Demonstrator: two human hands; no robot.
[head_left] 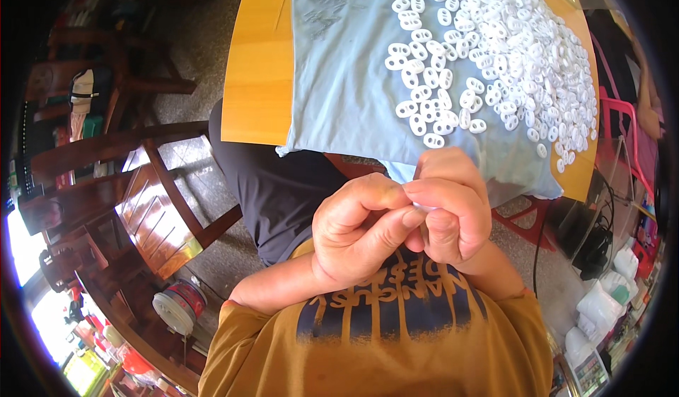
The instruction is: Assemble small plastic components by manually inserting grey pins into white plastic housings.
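Note:
My left hand and my right hand meet in front of my chest, just off the near edge of the table. Both are closed, thumbs and fingertips pinched together. A sliver of a small white piece shows between the fingertips; the rest of it is covered. Beyond my hands, a big heap of white oval plastic pieces with two holes lies on a light blue cloth. Several loose ones are spread to the heap's left. Small thin dark grey bits lie on the cloth farther off.
The cloth covers most of a yellow wooden table. A wooden chair stands at left, with a round white-and-red container on the floor near it. At right are a red chair frame, another person's arm and white bags.

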